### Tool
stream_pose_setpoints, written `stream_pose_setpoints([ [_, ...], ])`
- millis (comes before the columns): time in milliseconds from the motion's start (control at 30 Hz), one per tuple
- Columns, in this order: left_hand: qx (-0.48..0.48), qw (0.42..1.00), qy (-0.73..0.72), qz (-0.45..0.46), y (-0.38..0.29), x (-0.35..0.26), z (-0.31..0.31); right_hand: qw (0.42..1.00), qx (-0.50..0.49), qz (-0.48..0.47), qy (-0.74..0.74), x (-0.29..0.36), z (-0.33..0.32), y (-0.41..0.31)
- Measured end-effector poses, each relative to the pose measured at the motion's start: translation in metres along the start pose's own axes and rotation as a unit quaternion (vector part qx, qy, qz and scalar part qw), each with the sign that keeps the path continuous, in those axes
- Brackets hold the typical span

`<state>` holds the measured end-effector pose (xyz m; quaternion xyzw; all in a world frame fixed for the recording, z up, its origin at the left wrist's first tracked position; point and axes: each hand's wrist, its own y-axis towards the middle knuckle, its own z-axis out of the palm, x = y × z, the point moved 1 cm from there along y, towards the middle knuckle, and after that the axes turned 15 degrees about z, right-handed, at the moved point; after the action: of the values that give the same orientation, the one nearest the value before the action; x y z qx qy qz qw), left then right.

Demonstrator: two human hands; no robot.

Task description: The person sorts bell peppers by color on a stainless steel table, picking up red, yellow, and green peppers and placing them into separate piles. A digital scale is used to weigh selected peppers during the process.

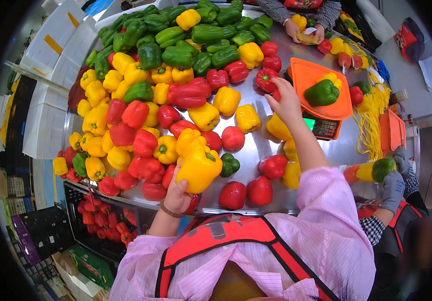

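Observation:
My left hand (178, 193) grips a large yellow bell pepper (199, 171) above the steel tabletop (204, 205), at the pile's near side. My right hand (286, 101) is stretched forward with its fingers apart, beside a red bell pepper (266, 79). Another red pepper shows partly behind those fingers; whether they touch it I cannot tell. Just right of this hand, a digital scale (321, 126) carries an orange tray (302, 75). On the tray lie a green bell pepper (322, 93) and a yellow one (330, 79), partly hidden behind it.
Green peppers (185, 54) are heaped at the back left, with yellow and red ones nearer. Yellow mesh netting (368, 124) hangs at the right. One co-worker's hands (308, 35) hold netting; another's gloved hands (394, 180) hold packed peppers. A black crate (71, 210) stands below the left edge.

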<state>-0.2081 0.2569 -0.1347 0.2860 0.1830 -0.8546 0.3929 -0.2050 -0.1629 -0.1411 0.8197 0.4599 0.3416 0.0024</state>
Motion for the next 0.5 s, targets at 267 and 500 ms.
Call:
stream_pose_setpoints([
  [267, -0.027, 1.000, 0.009, -0.001, -0.017, 0.007, -0.001, 0.916, 0.128, 0.091, -0.369, -0.015, 0.063, 0.070],
  [500, 0.038, 0.979, -0.183, -0.076, -0.027, 0.008, -0.022, 0.969, 0.009, 0.160, 0.187, 0.018, 0.031, 0.014],
])
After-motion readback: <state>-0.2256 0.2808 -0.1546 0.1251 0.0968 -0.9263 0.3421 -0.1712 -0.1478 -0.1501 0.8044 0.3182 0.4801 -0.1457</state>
